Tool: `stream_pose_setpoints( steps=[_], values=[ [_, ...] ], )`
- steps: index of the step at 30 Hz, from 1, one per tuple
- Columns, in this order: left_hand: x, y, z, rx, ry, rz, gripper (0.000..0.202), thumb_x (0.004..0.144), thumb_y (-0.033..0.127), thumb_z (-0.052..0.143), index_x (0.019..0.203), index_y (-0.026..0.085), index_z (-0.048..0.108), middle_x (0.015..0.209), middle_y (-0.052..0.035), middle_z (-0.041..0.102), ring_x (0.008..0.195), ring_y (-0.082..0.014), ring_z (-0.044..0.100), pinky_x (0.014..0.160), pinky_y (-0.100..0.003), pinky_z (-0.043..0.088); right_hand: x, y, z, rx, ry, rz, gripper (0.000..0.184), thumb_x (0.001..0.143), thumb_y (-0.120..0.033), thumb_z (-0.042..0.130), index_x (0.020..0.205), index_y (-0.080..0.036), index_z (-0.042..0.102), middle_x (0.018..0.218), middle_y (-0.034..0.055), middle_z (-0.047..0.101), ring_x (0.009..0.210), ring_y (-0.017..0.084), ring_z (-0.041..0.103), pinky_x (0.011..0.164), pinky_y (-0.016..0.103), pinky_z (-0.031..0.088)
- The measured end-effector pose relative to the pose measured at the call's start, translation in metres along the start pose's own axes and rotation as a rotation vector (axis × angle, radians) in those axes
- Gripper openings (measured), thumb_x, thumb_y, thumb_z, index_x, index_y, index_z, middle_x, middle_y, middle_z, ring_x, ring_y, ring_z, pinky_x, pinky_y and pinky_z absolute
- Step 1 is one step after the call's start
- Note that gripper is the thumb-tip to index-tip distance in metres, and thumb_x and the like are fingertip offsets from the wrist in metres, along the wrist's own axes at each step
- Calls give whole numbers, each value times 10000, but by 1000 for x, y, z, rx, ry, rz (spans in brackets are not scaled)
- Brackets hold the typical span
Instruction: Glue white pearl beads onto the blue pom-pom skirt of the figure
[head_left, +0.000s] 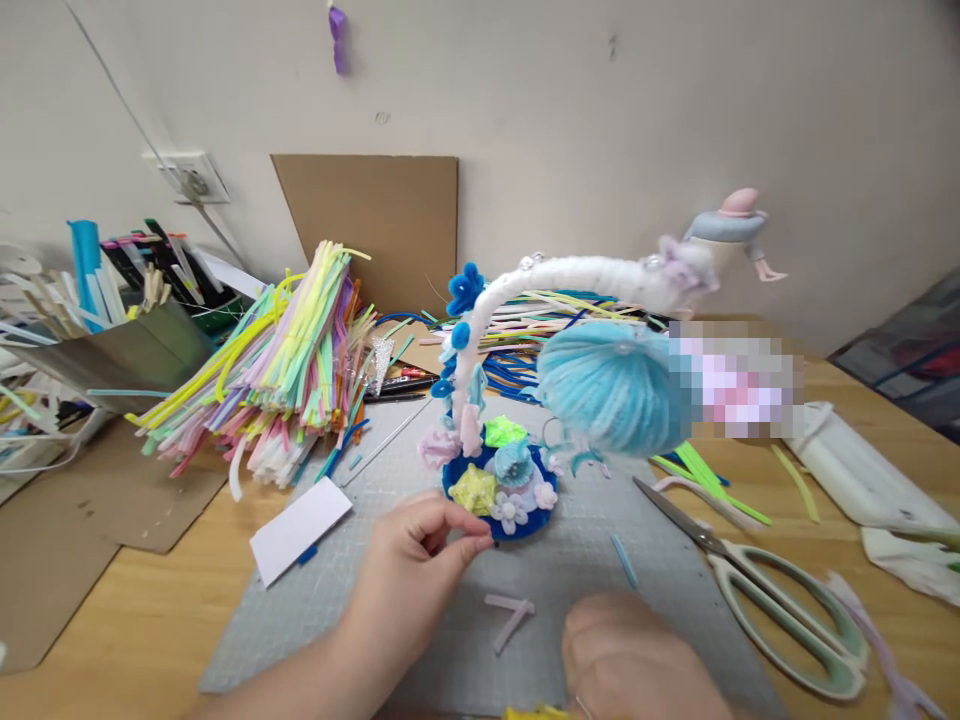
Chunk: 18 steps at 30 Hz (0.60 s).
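Observation:
A pipe-cleaner craft shaped like a lamp stands on the grey cutting mat (277,640). Its blue base (523,526) carries fuzzy flowers, a yellow star (474,490) and a small shell. From the base rises a curved white stem (570,272), with a pale-blue shell-like shade (611,385) hanging at its end. My left hand (412,560) is closed, thumb and forefinger pinching at the base's front-left rim. Low in the view, my right hand (634,655) is blurred, with its fingers hidden. A yellow thing (536,713) shows beside it at the bottom edge.
Green-handled scissors (780,600) lie at the right. Pipe-cleaner bundles (307,370) are heaped at the left, near a metal pen holder (127,350). A white card (300,530) and lilac offcuts (511,620) lie on the mat. Cardboard (375,215) leans against the wall.

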<state>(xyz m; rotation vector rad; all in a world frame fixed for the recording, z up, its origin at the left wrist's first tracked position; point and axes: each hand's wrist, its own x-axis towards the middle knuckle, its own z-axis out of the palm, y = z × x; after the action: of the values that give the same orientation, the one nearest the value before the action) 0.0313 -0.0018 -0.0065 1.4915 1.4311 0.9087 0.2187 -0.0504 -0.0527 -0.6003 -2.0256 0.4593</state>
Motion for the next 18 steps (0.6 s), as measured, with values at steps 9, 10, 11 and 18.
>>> stream_pose_setpoints(
  steps=[9, 10, 11, 18],
  values=[
    [9, 8, 25, 474, 207, 219, 139, 819, 255, 592, 771, 216, 716, 767, -9, 586, 649, -137, 508, 586, -247, 357, 0, -13, 0, 125, 157, -107, 349, 1007, -409, 332, 738, -248, 487, 488, -62, 510, 399, 115, 478, 427, 278, 345],
    [10, 9, 26, 513, 204, 183, 141, 821, 266, 588, 779, 216, 714, 786, -13, 599, 669, -143, 523, 595, -251, 359, 0, -14, -1, 128, 162, -114, 346, 1008, -393, 336, 740, -243, 495, 493, -58, 509, 409, 117, 476, 437, 279, 345],
    [11, 11, 28, 547, 196, 151, 145, 822, 274, 584, 790, 218, 713, 800, -16, 611, 690, -150, 537, 605, -255, 361, 0, -15, -1, 135, 170, -122, 344, 1007, -384, 345, 737, -238, 499, 496, -56, 506, 417, 118, 474, 444, 279, 344],
    [24, 25, 31, 694, 135, 9, 138, 772, 288, 593, 792, 259, 726, 747, -8, 688, 710, -195, 608, 568, -270, 315, 1, -22, -7, 60, 234, -195, 345, 998, -344, 389, 708, -215, 524, 515, -44, 511, 467, 122, 470, 488, 282, 352]
  ],
)
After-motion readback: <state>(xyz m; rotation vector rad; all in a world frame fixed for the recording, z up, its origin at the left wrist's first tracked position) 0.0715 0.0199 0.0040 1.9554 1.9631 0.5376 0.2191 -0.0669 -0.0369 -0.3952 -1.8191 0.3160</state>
